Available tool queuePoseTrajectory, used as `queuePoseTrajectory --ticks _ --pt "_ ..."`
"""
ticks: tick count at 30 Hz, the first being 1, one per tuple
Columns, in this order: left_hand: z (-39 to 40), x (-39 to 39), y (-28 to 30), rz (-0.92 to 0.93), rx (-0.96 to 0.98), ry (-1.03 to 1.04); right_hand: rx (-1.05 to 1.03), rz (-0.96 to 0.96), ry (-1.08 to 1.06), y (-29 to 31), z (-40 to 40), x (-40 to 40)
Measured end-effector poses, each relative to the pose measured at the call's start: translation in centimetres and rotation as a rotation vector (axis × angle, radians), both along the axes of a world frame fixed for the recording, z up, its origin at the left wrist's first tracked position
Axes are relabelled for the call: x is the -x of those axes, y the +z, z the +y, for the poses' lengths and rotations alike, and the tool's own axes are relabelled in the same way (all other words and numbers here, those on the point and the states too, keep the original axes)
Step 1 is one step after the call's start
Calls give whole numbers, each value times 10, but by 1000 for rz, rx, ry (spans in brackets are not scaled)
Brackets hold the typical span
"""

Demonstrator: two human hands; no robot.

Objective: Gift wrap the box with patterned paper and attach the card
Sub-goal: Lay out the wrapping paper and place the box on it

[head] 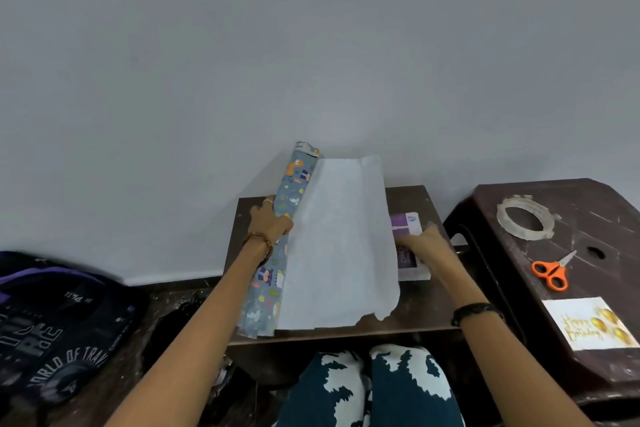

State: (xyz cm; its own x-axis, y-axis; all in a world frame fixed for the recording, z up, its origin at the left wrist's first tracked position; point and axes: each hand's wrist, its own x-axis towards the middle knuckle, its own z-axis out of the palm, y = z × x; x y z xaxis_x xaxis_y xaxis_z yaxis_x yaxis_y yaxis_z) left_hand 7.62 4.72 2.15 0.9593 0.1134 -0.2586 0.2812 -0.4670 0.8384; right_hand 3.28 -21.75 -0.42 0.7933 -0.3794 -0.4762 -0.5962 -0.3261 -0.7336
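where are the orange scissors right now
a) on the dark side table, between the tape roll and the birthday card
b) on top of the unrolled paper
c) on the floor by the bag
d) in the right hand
a: the orange scissors lie on the dark side table, nearer than the tape roll and beyond the birthday card, untouched by either hand.

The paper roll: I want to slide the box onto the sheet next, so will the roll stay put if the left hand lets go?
Probably not. The roll is a cylinder, so it may roll or rewind. The sheet looks thin and curls at its edges, so likely floppy. The left hand pinning it seems needed.
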Motion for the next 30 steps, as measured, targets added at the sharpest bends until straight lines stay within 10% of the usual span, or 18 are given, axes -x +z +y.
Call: queuePoseTrajectory --ticks 15,24,27,30 --pt "-20 -26 0 96 -741 -322 759 -903 -154 183 12 74" --pt "-79 -37 -62 -165 -1059 -450 652 -844 -80 142 26 67" --pt "-81 -36 -73 -243 -904 -312 597 -804 -114 130 22 63" --pt "-82 -23 -69 -236 -289 -38 477 -787 -185 125 17 63"
